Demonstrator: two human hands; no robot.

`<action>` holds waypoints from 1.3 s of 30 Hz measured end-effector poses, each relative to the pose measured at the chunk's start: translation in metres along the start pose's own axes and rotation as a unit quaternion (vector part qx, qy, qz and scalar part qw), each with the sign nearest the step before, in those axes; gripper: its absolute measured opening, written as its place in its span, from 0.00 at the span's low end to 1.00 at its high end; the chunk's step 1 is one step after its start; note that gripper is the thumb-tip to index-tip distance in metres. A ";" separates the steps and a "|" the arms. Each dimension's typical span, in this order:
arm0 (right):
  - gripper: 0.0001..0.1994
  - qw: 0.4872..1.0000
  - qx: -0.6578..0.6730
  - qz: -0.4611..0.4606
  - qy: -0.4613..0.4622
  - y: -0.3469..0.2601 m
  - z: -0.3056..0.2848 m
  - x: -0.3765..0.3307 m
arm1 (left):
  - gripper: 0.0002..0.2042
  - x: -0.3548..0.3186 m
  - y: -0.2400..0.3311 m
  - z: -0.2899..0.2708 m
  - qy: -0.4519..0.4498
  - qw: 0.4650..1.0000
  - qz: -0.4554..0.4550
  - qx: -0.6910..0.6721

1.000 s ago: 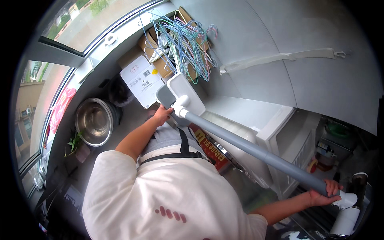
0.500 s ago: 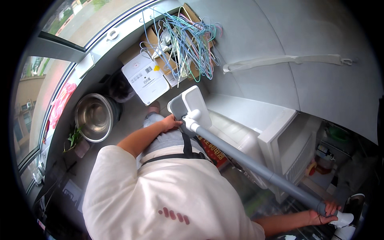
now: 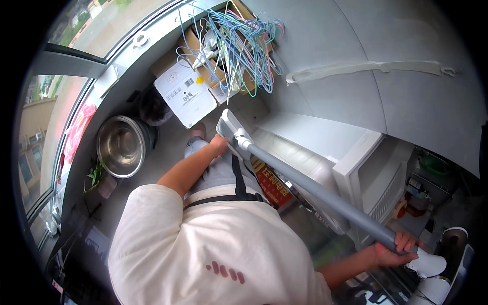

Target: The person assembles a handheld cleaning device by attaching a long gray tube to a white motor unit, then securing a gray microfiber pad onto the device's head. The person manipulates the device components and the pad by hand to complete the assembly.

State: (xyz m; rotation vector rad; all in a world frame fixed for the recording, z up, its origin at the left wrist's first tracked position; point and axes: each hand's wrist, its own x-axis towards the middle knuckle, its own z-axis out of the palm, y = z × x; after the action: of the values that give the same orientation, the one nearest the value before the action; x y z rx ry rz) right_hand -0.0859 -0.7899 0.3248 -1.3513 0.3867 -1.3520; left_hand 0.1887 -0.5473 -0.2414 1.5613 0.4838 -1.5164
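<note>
A stick vacuum cleaner with a long grey tube slants across my front from upper left to lower right. Its white and grey floor head is at the upper end, seen nearly edge-on. My left hand is closed on the near side of this head, beside its joint; some fingertips are hidden behind it. Down at the right, my right hand wraps round the lower end of the tube, just above the white connecting piece. More of the white body shows below that, cut off by the picture's dark rim.
A white cabinet with an open-fronted compartment stands right of the tube. Ahead are a white carton and a heap of hangers. A steel basin and a plant stand left, below the window.
The floor head has turned from showing its broad face to nearly edge-on. My right hand and the tube's lower end have come slightly left and up, bringing more of the white body into view.
</note>
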 end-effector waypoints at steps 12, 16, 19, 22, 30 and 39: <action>0.13 0.985 -0.099 0.034 0.136 0.159 0.057 -0.015 | 0.31 0.033 -0.037 -0.054 0.043 0.991 0.082 0.097; 0.13 0.984 -0.105 0.055 0.135 0.217 0.069 -0.017 | 0.27 -0.030 -0.003 -0.079 0.005 0.999 0.022 -0.031; 0.14 0.983 -0.097 0.093 0.127 0.255 0.072 -0.015 | 0.23 -0.050 -0.001 -0.097 0.028 0.997 0.022 -0.062; 0.14 0.978 -0.116 0.109 0.135 0.282 0.077 -0.020 | 0.21 -0.072 0.001 -0.109 0.055 0.994 0.022 -0.096; 0.15 0.978 -0.161 0.083 0.100 0.358 0.076 -0.058 | 0.20 -0.094 -0.029 -0.126 0.105 0.983 0.013 -0.152; 0.05 0.941 -0.112 0.251 0.197 0.412 0.087 -0.090 | 0.16 -0.123 -0.031 -0.134 0.116 0.985 0.036 -0.124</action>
State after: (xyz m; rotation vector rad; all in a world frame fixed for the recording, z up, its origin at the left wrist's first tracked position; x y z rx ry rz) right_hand 0.1492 -0.8059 -0.0351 -1.0510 1.1074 -1.1567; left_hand 0.2222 -0.3886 -0.1536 1.5457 0.7134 -1.1755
